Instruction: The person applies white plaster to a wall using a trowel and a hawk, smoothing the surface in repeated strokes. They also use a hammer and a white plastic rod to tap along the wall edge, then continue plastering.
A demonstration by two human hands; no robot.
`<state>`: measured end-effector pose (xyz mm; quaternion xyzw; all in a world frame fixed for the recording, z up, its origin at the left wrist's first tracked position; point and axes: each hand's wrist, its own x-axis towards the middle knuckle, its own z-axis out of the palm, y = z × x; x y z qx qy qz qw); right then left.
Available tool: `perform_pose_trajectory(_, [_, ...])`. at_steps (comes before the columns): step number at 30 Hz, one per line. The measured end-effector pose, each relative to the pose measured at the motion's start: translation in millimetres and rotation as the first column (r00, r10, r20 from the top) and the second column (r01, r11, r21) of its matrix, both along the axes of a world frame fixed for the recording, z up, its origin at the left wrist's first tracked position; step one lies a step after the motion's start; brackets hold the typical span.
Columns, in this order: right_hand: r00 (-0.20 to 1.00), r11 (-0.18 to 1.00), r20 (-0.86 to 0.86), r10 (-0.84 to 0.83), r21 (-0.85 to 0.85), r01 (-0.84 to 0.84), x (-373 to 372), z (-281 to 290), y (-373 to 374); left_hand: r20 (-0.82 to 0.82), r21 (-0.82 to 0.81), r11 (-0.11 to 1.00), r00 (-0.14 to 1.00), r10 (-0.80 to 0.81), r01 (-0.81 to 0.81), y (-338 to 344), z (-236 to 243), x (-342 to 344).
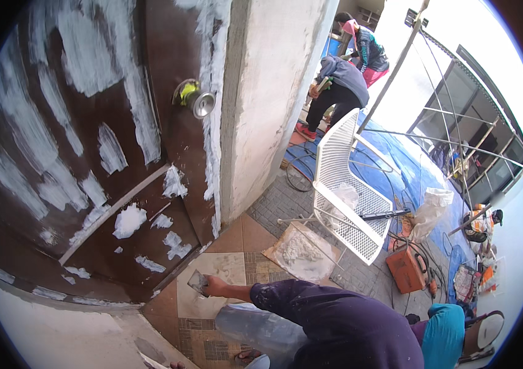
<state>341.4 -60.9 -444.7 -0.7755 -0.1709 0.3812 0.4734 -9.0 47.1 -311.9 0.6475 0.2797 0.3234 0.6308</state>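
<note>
My right hand [215, 286] is closed round a putty knife [198, 282], its flat grey blade pointing at the lower part of a brown door. The blade stands apart from the door. White filler patches and streaks cover much of this door [178, 123], with one thick blob of filler [130, 221] on the lower panel. A round metal doorknob [202, 103] has yellow-green wrapping behind it. At the bottom edge only the fingertips of my left hand [177, 365] show, beside a pale, thin-edged flat thing [149, 361]; most of it is cut off.
A white perforated chair [353, 215] stands right of the doorway, by a powder-covered board [301, 252]. Further right are an orange machine [406, 270] with cables, a pale sack [431, 209] and a blue tarp [390, 154]. Two people [344, 80] are beyond. Metal poles lean behind.
</note>
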Motion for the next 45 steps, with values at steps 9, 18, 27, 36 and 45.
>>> perform_pose_trajectory(9, [0.844,0.830,-0.469,-0.261,0.338,0.445,-66,357,-142,0.216,-0.858,0.503,0.960,0.176,0.101,-91,280,128])
perform_pose_trajectory(18, [0.590,0.641,-0.379,-0.713,-0.009,0.768,-64,237,-331,0.070,-0.807,0.541,0.948,-0.311,0.237,-143,262,176])
perform_pose_trajectory(27, [0.208,0.303,-0.313,-0.927,-0.296,0.906,-50,-68,-480,-0.181,-0.868,0.463,0.754,-0.632,0.180,-213,-53,297])
perform_pose_trajectory(36, [0.138,0.239,-0.361,-0.922,-0.252,0.938,-16,-264,-562,-0.443,-0.788,0.616,0.681,-0.583,0.015,-323,-393,382])
perform_pose_trajectory(45, [0.329,0.296,0.045,-0.943,-0.330,0.896,-29,-309,-598,-0.479,-0.718,0.677,0.590,-0.650,0.163,-312,-456,473])
